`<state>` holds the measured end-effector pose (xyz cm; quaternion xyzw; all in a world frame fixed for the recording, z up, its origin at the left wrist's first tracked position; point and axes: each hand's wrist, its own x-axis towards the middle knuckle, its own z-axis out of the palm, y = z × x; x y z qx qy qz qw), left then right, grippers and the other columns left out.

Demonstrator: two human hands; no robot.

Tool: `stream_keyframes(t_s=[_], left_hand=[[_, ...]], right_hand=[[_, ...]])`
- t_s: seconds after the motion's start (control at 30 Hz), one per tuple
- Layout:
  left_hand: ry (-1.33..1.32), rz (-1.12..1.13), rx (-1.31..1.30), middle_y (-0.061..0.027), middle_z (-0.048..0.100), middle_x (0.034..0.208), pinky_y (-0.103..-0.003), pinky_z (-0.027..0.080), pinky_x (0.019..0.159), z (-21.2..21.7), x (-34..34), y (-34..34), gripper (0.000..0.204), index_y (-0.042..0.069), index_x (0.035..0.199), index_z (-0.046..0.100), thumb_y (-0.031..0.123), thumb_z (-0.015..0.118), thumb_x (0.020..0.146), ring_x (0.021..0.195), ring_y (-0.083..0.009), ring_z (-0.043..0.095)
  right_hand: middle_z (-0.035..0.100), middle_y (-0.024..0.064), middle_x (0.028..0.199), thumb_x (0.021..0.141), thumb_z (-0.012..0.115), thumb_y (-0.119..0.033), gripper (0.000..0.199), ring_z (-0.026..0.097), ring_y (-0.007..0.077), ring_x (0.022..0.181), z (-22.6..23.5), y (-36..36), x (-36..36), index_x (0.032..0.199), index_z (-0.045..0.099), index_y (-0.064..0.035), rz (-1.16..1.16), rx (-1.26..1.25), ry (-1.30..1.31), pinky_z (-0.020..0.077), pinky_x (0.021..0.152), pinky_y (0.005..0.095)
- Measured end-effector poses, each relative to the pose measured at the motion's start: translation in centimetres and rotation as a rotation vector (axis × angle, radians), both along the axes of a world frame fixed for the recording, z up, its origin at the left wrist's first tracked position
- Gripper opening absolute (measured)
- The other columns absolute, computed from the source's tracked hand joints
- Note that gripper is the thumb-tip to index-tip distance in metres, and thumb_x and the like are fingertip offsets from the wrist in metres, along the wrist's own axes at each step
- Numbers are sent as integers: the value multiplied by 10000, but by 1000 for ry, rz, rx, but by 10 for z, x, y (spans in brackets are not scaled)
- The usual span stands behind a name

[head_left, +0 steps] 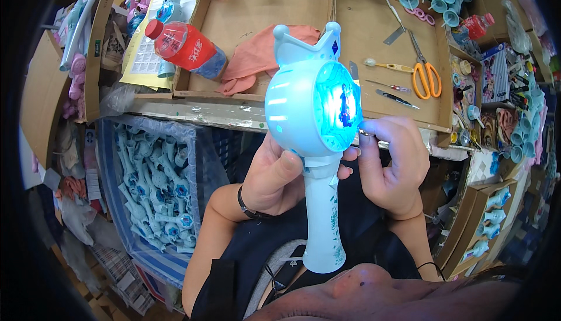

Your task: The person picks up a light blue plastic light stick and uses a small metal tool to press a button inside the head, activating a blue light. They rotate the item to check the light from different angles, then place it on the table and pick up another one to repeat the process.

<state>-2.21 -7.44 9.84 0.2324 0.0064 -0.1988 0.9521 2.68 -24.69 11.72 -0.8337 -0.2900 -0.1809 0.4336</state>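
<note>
Left hand (pixel 273 178) grips the lit blue toy wand (pixel 312 128) at its neck, fingers wrapped tight. Right hand (pixel 390 163) pinches at the wand's glowing face edge, poss. w/ a small tool. Orange scissors (pixel 425 74) lie right of wand, up on the cardboard tray (pixel 374 28).

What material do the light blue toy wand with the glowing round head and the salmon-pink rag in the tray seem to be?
Light blue toy wand: likely moulded plastic, smooth and glossy, letting light glow through. Salmon-pink rag: probably soft woven cloth, matte, lying in limp folds.
</note>
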Motion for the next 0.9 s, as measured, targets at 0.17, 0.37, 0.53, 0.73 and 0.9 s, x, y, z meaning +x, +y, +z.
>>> stream_keyframes(t_s=[0.17,0.37,0.53,0.73,0.9], left_hand=[[12,0,-58,-200,449,1256,-415,467,924,-2,-2,-1,671,22,1344,275,337,608,853,1145,-306,501],[11,-14,-64,-209,442,1262,-417,463,929,1,-1,-1,686,21,1350,266,332,616,848,1153,-314,494],[97,-26,236,-196,542,1121,-311,544,764,11,-2,-1,891,81,1359,264,571,644,719,913,-249,631],[101,-57,242,-214,537,1141,-321,544,773,14,1,-1,918,83,1368,249,573,654,706,936,-264,627],[120,-50,242,-217,536,1144,-328,546,775,13,0,-1,929,79,1368,249,570,663,697,932,-263,629]], right_hand=[[570,106,747,658,621,89,235,587,240,601,2,-1,-2,873,596,-2,-4,-31,-31,480,524,294],[573,104,751,653,619,92,236,590,232,606,3,-1,-5,872,596,9,3,-28,-20,486,534,290],[574,106,752,651,613,101,243,590,232,610,4,-2,-7,877,596,12,9,3,23,487,537,289],[574,107,745,658,614,101,239,588,228,608,2,-1,-6,880,598,14,-1,12,5,484,531,290],[574,105,741,661,618,99,239,586,227,600,3,0,-7,884,597,14,-9,-4,-6,481,528,288]])
